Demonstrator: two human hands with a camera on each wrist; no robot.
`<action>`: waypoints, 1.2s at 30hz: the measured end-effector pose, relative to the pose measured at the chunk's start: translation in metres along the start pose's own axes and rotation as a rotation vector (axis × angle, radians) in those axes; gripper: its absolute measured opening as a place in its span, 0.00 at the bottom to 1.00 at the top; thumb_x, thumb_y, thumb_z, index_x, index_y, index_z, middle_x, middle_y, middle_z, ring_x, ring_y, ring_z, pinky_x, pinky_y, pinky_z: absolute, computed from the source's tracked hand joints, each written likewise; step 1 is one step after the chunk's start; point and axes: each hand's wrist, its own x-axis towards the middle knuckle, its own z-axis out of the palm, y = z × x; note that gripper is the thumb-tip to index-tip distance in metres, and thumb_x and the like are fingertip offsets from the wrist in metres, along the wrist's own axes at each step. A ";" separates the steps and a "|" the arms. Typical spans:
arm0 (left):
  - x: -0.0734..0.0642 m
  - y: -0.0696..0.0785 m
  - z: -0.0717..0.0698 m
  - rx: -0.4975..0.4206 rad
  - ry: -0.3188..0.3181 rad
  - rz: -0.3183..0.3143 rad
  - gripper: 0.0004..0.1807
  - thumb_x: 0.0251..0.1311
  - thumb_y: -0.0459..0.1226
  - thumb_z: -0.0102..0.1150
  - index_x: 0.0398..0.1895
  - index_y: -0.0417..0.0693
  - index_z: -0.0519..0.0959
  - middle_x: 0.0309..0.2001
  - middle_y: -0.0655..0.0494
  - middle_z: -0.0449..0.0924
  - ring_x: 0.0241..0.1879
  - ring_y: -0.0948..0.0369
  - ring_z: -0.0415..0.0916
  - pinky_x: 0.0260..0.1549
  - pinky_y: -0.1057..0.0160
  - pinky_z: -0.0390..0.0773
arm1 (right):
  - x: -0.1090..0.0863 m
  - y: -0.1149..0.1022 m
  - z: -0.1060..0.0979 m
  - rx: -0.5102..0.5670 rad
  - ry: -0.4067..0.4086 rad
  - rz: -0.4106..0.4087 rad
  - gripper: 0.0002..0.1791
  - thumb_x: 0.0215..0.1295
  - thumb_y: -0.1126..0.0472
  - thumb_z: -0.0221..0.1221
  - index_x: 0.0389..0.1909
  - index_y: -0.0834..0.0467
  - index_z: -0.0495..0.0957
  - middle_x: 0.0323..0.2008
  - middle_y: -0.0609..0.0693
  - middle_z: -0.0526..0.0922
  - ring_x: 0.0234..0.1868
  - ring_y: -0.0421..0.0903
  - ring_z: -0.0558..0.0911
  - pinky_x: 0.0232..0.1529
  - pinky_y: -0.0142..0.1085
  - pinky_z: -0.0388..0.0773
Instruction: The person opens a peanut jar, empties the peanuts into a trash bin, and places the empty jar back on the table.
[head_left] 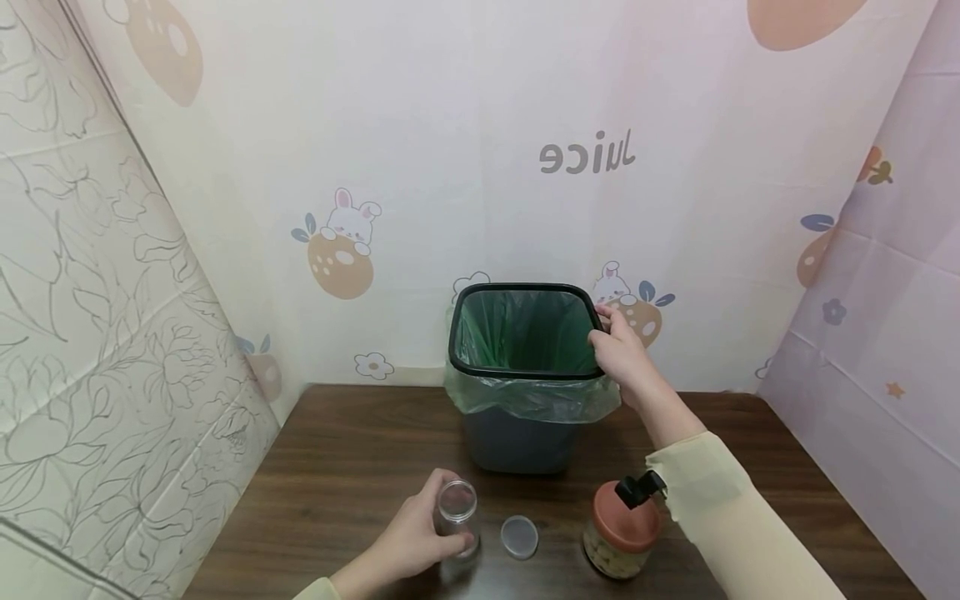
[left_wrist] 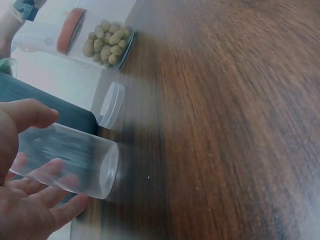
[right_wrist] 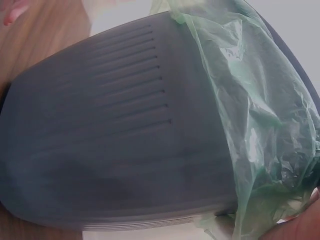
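My left hand (head_left: 416,527) is around a small clear plastic jar (head_left: 458,515), thumb on one side and fingers on the other. The jar stands upright without a lid, and no contents show through its wall (left_wrist: 82,157). Just right of it a round translucent lid (head_left: 519,537) lies flat on the table. My right hand (head_left: 619,343) grips the right rim of a dark grey trash bin (head_left: 517,437). A green plastic bag (head_left: 540,400) lines the bin and folds down over its outside. In the right wrist view, only part of that hand (right_wrist: 300,225) shows at the lower right corner.
A jar of peanuts in shells (left_wrist: 107,44) with an orange-red lid (head_left: 628,518) stands on the table beneath my right forearm. The dark brown wooden table (head_left: 345,450) meets a printed cloth backdrop (head_left: 420,167) behind the bin. Similar cloth hangs at both sides.
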 end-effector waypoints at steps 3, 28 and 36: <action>0.000 0.000 0.000 0.005 -0.005 0.001 0.34 0.57 0.39 0.80 0.63 0.57 0.71 0.51 0.64 0.87 0.51 0.62 0.85 0.52 0.60 0.81 | 0.001 0.000 -0.001 0.001 -0.004 0.004 0.38 0.84 0.59 0.39 0.90 0.56 0.42 0.84 0.69 0.55 0.81 0.67 0.59 0.78 0.67 0.58; 0.000 0.002 0.001 0.005 0.015 0.005 0.34 0.57 0.38 0.81 0.63 0.57 0.71 0.49 0.64 0.88 0.48 0.66 0.84 0.50 0.60 0.81 | -0.029 0.018 -0.023 -0.045 -0.041 -0.105 0.41 0.90 0.40 0.36 0.89 0.61 0.43 0.85 0.71 0.51 0.83 0.70 0.57 0.77 0.69 0.59; -0.001 0.001 0.000 -0.003 0.014 0.023 0.34 0.57 0.38 0.82 0.63 0.56 0.71 0.48 0.64 0.87 0.47 0.67 0.84 0.49 0.61 0.82 | -0.064 0.054 -0.041 -0.043 -0.061 -0.089 0.37 0.91 0.46 0.34 0.87 0.67 0.48 0.82 0.71 0.57 0.80 0.71 0.63 0.74 0.57 0.71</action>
